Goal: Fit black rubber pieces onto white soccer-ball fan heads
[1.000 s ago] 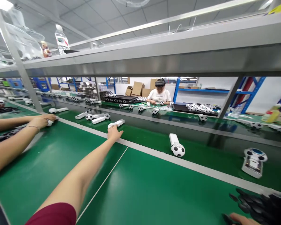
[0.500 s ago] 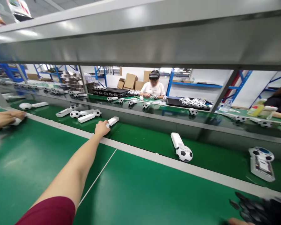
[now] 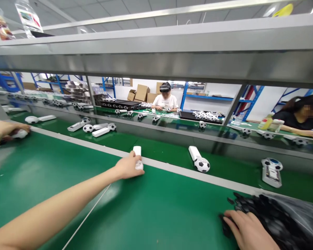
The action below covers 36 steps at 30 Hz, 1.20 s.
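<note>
My left hand is closed round the round head of a white device with a flat handle. The handle points away from me over the grey edge strip, and the fingers hide part of the head. At lower right my right hand is bent over the edge of a heap of small black pieces. Dark pieces show at its fingertips, partly hidden under the fingers. A clear plastic bag lies against the heap.
On the sunken green belt lie a soccer-ball-headed device, another with an open handle, and several more on the left. A neighbour's hand works at the left edge. A grey shelf crosses above. Two people sit opposite.
My left hand has drawn the white device off the belt, toward me and to the right. My right hand has come further into view beside the black pieces. The view has turned rightward.
</note>
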Each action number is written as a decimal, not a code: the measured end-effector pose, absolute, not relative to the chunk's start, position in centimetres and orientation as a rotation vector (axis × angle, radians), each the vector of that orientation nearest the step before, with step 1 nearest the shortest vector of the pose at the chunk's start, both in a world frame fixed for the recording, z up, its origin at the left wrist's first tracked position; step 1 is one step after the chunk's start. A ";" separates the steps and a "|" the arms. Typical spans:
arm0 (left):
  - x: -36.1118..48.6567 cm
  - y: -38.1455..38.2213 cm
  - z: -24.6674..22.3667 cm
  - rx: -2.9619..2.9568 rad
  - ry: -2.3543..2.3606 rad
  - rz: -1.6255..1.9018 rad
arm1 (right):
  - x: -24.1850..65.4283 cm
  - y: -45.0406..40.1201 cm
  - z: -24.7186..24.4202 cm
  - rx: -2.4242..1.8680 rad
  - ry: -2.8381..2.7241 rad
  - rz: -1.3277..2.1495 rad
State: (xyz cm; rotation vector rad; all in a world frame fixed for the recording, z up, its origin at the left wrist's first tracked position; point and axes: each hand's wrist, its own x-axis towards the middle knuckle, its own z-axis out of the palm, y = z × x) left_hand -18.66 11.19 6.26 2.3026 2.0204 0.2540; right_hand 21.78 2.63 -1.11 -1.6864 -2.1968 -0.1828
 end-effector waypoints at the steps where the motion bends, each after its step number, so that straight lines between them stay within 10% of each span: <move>1: -17.6 9.7 6.3 2.330 1.915 0.232 | 21.3 2.3 -0.6 -1.701 -2.192 -0.152; 11: -5.1 2.5 6.5 2.865 1.175 0.280 | 18.9 -0.3 2.5 -1.642 -2.115 0.397; 29: -1.6 3.3 4.4 2.355 1.321 0.332 | 19.2 -0.3 3.0 -1.435 -1.613 0.891; 36: -1.8 3.3 4.1 2.347 1.262 0.384 | 18.7 -0.7 3.7 -1.269 -1.728 0.472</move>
